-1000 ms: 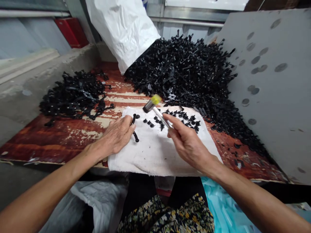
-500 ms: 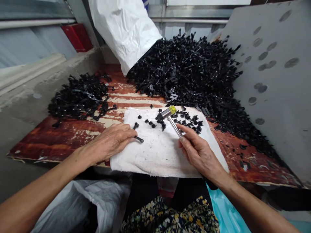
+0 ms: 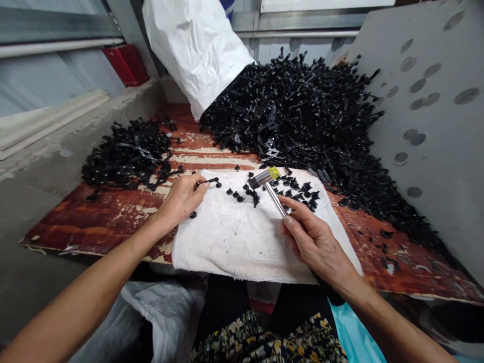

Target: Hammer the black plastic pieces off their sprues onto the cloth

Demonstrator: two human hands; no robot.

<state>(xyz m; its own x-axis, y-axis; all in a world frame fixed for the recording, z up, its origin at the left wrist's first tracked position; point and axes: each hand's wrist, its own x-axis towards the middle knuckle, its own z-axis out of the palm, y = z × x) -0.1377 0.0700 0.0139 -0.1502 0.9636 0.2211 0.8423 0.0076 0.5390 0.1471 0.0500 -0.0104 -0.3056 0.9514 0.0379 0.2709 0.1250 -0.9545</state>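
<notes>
My right hand point(image 3: 315, 242) is closed round the metal handle of a small hammer point(image 3: 269, 185) with a yellow-tipped head, which rests low over a white cloth point(image 3: 242, 237). At the cloth's far left edge my left hand point(image 3: 182, 197) pinches a thin black plastic piece point(image 3: 210, 180). Several small black round bits point(image 3: 291, 190) lie on the cloth near the hammer head. One more black bit point(image 3: 193, 215) lies beside my left wrist.
A big heap of black plastic parts point(image 3: 302, 116) spills from a white sack point(image 3: 196, 45) at the back. A smaller black pile point(image 3: 128, 154) lies at the left on the worn red board point(image 3: 113, 217). A grey panel point(image 3: 434, 126) stands at the right.
My left hand has moved up and away along the cloth's left edge with a black piece in its fingers. The hammer head came down from its raised position to just above the cloth.
</notes>
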